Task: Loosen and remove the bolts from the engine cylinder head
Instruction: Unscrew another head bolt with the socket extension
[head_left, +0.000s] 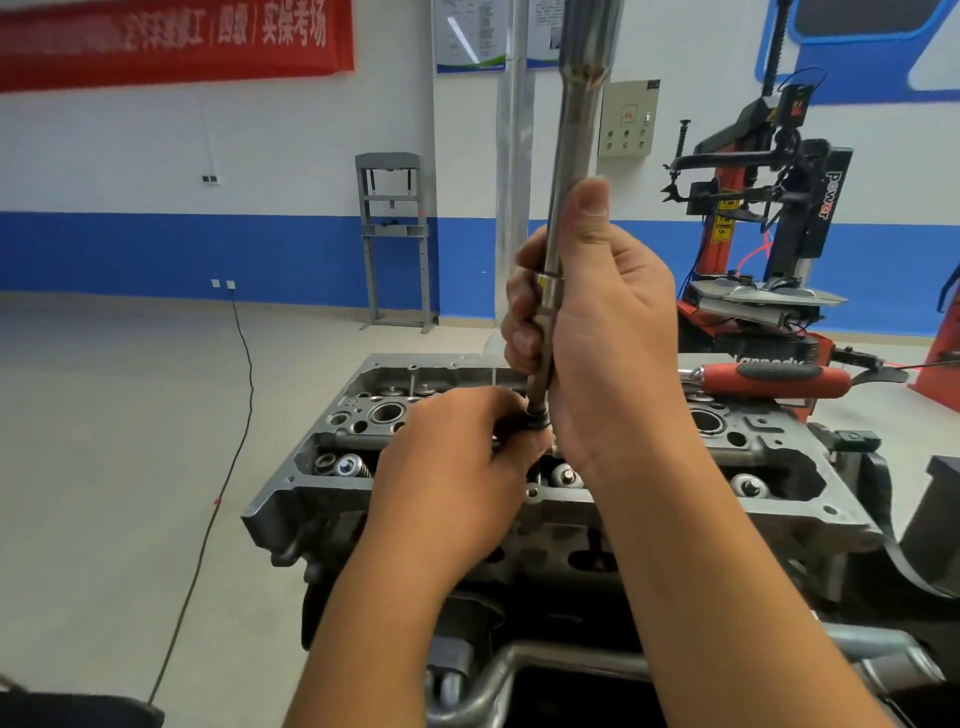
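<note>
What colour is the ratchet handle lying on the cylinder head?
Red with a black grip, ratchet handle, head view.

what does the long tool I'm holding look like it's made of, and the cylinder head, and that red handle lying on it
Long tool in the right hand: looks like polished, probably chromed steel, judging by its mirror-like highlights.
Cylinder head: dull grey cast metal, likely aluminium; matte, grainy surfaces with machined bores.
Red handle: probably rubber or plastic, with a matte red body and a ribbed black insert; its shiny metal end suggests a ratchet.
</note>
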